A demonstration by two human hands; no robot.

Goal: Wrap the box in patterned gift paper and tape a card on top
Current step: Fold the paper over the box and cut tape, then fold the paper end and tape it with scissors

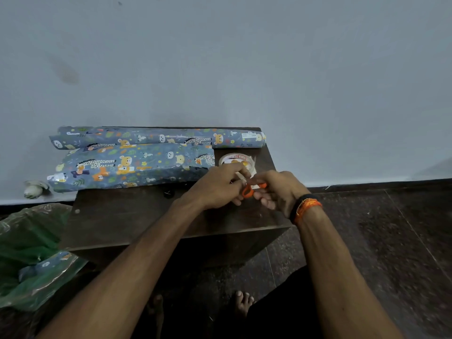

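Pale blue-grey wall (244, 57) rises behind a small dark wooden table (127, 216) on a dark speckled floor (391, 241). Along the table's far edge lies a gift paper roll (156, 138), its long axis running left to right. Just in front, parallel to it, sits the wrapped box (132, 167), overhanging the left edge. At the far right corner rests a tape roll (236, 161). Near it, the left hand (217, 187) and right hand (278, 192) meet, fingers closed around orange scissors (249, 189).
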